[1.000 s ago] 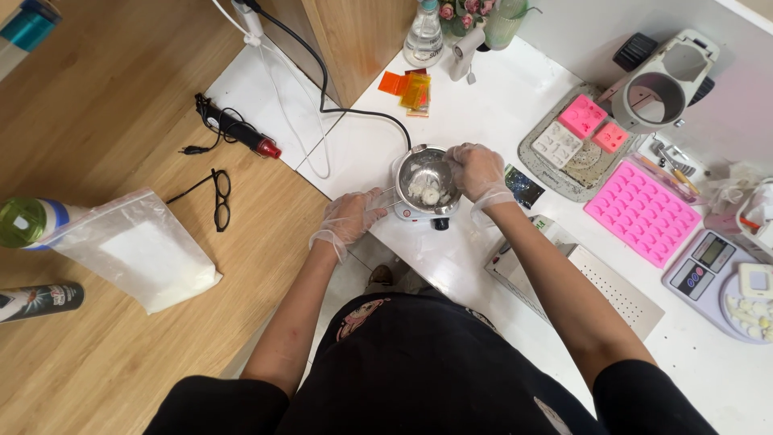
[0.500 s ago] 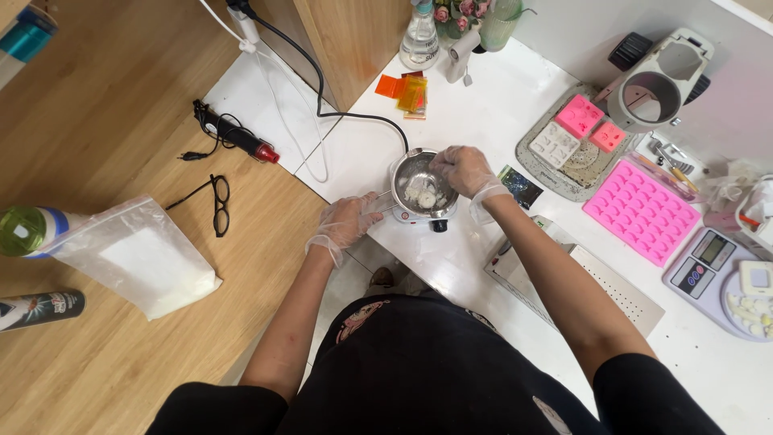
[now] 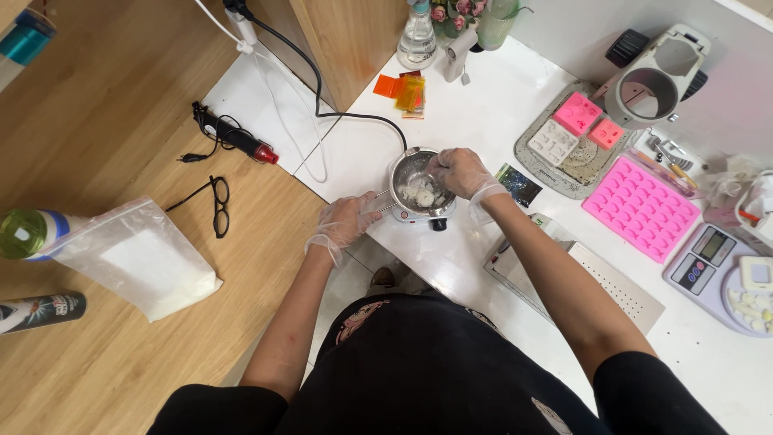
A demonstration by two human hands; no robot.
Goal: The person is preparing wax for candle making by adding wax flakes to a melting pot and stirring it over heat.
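Scene: a person in clear gloves bends over a white desk [image 3: 483, 113], seen from above.
Pot: a small steel pot [image 3: 415, 184] sits on a little white heater [image 3: 423, 216] near the desk's front edge; pale lumps [image 3: 424, 196] lie in its bottom.
Left hand: the left hand [image 3: 346, 221] is curled shut around the pot's thin handle, just left of the pot.
Right hand: the right hand [image 3: 460, 171] hangs over the pot's right rim, fingers bunched downward into the bowl; whether they pinch anything cannot be told.
Cord: a black cord [image 3: 322, 93] runs from the heater toward a plug at the top edge.
Right of the pot: a dark foil packet [image 3: 519, 185], then a grey tray [image 3: 538, 165] bearing small pink and white moulds, and a large pink mould [image 3: 642, 211] beside it.
Far right: a scale [image 3: 708, 262] with a dish of pale pieces.
Back of the desk: a spray bottle [image 3: 420, 34], orange sheets [image 3: 403, 89] and a grey round-holed device [image 3: 656, 80].
Wooden floor to the left: glasses [image 3: 216, 205], a plastic bag of white powder [image 3: 133, 258], a black-and-red tool [image 3: 233, 137], a green-lidded bottle [image 3: 24, 234] and a dark can [image 3: 40, 310].
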